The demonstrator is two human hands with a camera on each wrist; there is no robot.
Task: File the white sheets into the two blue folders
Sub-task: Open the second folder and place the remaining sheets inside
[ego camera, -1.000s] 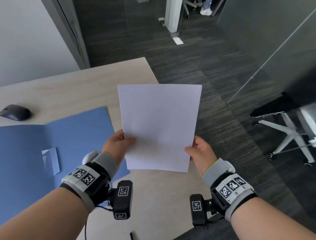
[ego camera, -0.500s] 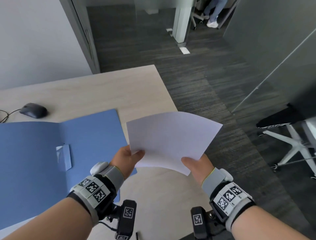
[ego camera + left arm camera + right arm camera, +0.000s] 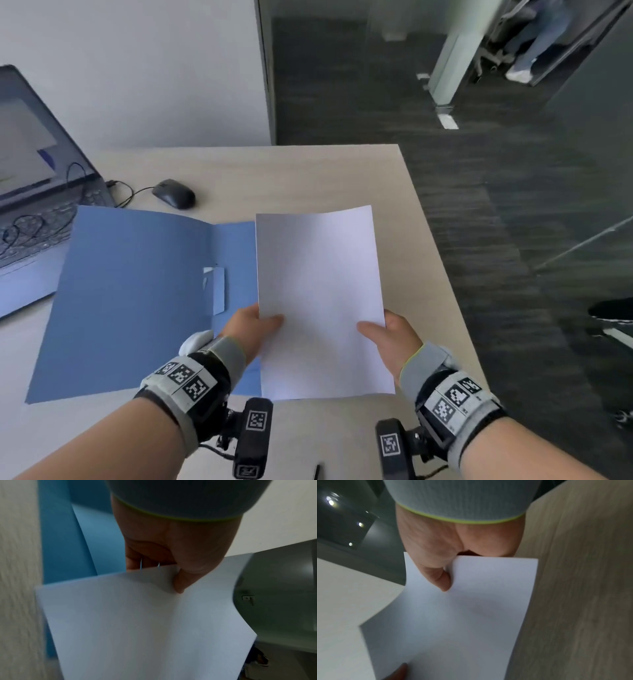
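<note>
I hold the white sheets [image 3: 318,294] flat over the right half of an open blue folder [image 3: 137,291] lying on the desk. My left hand [image 3: 255,325] pinches their left edge, thumb on top; the left wrist view shows the thumb pressed on the white sheets [image 3: 137,622] with the blue folder [image 3: 82,540] behind. My right hand [image 3: 383,334] pinches the right edge, and in the right wrist view its thumb lies on the white sheets [image 3: 462,615]. The folder's inner pocket flap [image 3: 217,291] shows just left of the paper. Only one folder is in view.
A laptop [image 3: 30,192] stands open at the desk's back left, a wired mouse [image 3: 174,193] beside it. The desk's right edge [image 3: 442,274] runs close to the paper, dark carpet beyond. A pen tip [image 3: 317,472] lies near the front edge.
The sheets have swung left from beyond the desk's right edge and flattened over the folder's right half. My view has turned left, bringing the laptop into sight.
</note>
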